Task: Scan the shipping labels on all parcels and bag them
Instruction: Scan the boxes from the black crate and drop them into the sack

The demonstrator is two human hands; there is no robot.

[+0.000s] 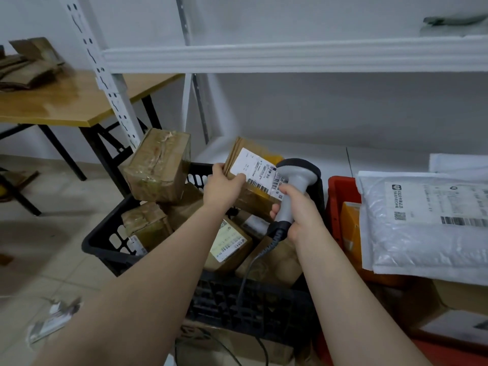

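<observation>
Your left hand [224, 186] holds the parcel [253, 200] above the far edge of the black crate [105, 241], fingers [219, 167] clamped on its left side. Your right hand [301, 215] grips the scanner [295, 180], its head over the label [253, 167].

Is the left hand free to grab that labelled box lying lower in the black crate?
Probably not right now: the left hand already grips another parcel. The labelled box itself lies uncovered close below, so nothing else seems to block it.

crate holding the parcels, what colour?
Black, with slotted walls; the crate shows in the head view. A red bin sits beside it.
</observation>
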